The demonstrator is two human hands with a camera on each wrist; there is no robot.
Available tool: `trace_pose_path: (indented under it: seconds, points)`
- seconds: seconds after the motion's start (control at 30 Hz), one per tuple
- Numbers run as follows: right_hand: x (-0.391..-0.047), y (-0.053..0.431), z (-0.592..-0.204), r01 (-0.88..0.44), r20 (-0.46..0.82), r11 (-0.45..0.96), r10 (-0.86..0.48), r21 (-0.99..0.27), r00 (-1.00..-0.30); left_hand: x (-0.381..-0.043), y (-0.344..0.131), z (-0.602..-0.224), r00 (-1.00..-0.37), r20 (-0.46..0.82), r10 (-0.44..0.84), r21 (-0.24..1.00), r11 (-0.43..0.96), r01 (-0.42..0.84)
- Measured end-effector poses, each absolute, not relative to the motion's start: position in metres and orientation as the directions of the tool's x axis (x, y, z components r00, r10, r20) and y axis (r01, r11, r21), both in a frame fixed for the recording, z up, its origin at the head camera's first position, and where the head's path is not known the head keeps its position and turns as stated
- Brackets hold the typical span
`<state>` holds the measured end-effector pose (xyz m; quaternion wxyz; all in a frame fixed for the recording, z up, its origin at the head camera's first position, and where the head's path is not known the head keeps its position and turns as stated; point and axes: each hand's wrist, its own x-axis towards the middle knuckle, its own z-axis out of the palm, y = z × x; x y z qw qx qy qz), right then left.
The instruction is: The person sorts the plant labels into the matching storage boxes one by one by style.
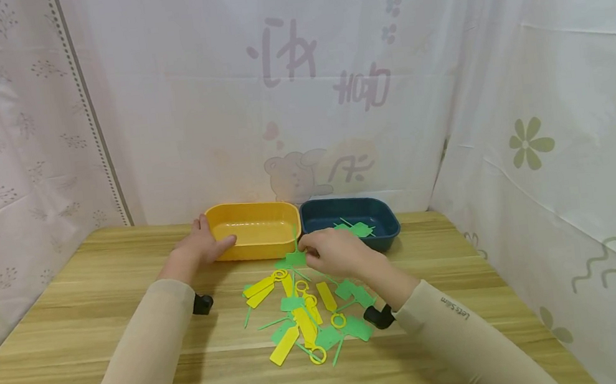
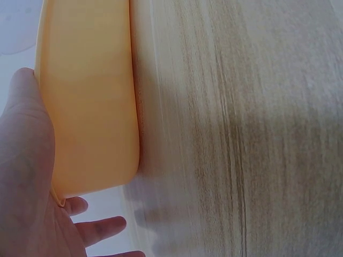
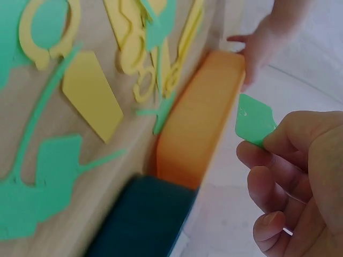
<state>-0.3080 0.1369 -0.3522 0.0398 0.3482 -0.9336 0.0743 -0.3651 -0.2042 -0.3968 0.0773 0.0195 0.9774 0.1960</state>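
Observation:
My left hand (image 1: 196,246) holds the left end of a yellow bin (image 1: 269,250), thumb over its front rim and fingers around the end. In the left wrist view the thumb lies along the rim of the bin (image 2: 91,96), fingers spread past its corner. My right hand (image 1: 342,252) pinches a flat green tag (image 3: 254,119) between thumb and index finger, in front of where the two bins meet. Below on the table lies a loose pile of green tags (image 1: 329,337) with thin tails and yellow tags (image 1: 285,346) with ring ends.
A dark blue bin (image 1: 392,231) stands right beside the yellow one, with several green tags (image 1: 361,229) inside. Both stand at the back of the wooden table (image 1: 231,375). Printed curtains (image 1: 192,104) hang behind and at the sides.

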Motion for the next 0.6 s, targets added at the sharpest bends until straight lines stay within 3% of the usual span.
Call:
trace_pose_path:
  seconds: [0.6]
  points:
    - [-0.335,0.181,-0.326,-0.484,0.181,0.859,-0.455,-0.17,-0.872,-0.365,-0.204,-0.397,-0.988,-0.14,0.069,0.38,0.925,0.011]
